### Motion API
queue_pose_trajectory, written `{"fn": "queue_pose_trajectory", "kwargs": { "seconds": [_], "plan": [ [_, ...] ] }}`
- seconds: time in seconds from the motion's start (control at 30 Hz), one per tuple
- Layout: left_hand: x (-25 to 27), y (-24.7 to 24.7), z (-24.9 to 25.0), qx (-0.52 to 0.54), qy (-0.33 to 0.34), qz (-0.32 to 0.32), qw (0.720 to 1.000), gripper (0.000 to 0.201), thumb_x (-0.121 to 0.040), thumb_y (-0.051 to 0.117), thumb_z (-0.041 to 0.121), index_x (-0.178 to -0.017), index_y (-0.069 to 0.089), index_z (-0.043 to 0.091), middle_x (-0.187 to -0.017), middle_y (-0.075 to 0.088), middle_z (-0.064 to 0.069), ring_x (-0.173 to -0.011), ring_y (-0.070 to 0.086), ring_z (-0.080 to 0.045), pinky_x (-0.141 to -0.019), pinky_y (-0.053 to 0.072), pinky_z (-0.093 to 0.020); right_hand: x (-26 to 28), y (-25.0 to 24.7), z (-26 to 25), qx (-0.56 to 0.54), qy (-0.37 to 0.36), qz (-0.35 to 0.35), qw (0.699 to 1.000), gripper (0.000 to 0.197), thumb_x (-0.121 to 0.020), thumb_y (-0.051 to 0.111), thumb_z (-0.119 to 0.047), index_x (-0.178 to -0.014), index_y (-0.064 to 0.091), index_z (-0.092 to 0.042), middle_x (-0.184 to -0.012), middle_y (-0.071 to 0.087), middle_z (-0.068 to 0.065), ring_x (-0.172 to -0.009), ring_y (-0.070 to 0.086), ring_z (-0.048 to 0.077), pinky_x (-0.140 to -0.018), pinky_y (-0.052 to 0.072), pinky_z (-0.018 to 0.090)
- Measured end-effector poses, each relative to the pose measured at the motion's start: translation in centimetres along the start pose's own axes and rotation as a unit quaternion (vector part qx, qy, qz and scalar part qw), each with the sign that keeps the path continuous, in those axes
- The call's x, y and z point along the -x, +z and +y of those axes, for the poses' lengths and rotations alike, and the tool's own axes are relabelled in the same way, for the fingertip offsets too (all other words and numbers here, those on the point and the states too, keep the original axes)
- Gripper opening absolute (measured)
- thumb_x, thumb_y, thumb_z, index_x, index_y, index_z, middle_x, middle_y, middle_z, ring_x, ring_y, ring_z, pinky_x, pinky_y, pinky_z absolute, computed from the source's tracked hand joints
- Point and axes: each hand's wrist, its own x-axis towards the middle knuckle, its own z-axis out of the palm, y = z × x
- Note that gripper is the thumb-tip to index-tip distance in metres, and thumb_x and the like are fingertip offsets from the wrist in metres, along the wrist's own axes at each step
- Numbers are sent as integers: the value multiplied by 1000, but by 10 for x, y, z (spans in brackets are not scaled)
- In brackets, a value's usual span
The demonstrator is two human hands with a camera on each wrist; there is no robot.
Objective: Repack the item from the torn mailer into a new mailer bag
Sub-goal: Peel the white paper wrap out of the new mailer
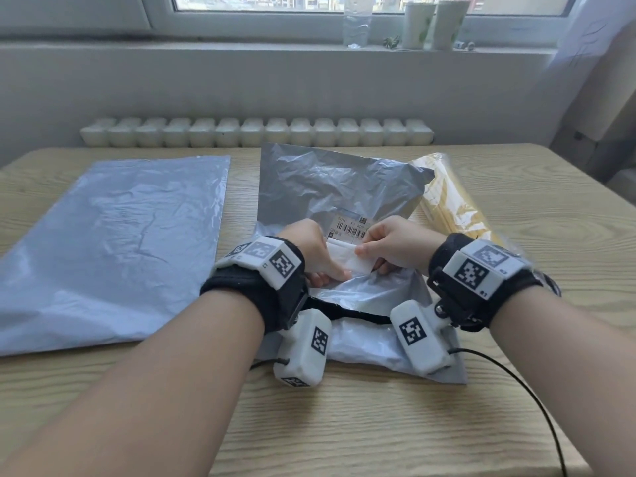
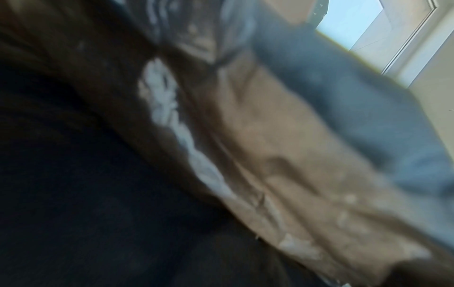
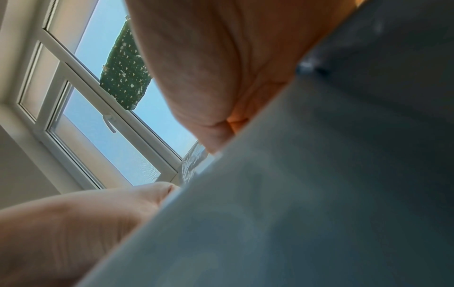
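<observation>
A crumpled grey torn mailer [image 1: 327,187] with a barcode label [image 1: 349,228] lies mid-table; a dark tear gapes along its near part [image 1: 347,313]. Both hands sit on it. My left hand [image 1: 328,271] and right hand [image 1: 368,254] each pinch a white folded strip [image 1: 347,261] just below the label. Whether the strip is part of the mailer is unclear. A yellow item in clear wrap [image 1: 454,204] lies to the right, partly under the torn mailer. A flat new grey mailer [image 1: 113,242] lies at the left. The right wrist view shows fingers [image 3: 209,68] over grey film [image 3: 294,194]. The left wrist view is blurred.
The wooden table [image 1: 378,425] reaches to a radiator [image 1: 254,132] under the windowsill, which carries a bottle [image 1: 357,22] and cups [image 1: 416,25]. A black cable [image 1: 537,401] runs from my right wrist camera across the near right of the table.
</observation>
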Motion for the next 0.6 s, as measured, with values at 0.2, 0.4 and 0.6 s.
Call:
{"fn": "queue_pose_trajectory", "kwargs": {
  "seconds": [0.2,0.4,0.6],
  "plan": [
    [2,1,1,3,-2,4,1000,26,-73,83,28,-69,66,9,-59,64,-3,-48,53,-14,-52,49,-21,1,-1,-1,3,3,2,1000,23,-91,62,-19,-69,58,-13,-58,62,2,-47,62,10,-37,42,16],
    [2,0,1,2,-2,4,1000,26,-73,83,29,-69,67,9,-60,64,-3,-50,53,-15,-56,50,-23,2,-1,-1,2,5,1,1000,24,-91,62,-19,-68,58,-13,-55,62,0,-47,62,10,-37,42,16],
    [2,0,-1,-5,3,8,1000,26,-73,83,31,-69,67,10,-60,65,-2,-49,54,-14,-52,50,-20,-1,-2,0,-17,8,1,1000,25,-92,61,-18,-67,58,-13,-58,62,1,-53,63,15,-55,52,25]
  ]
}}
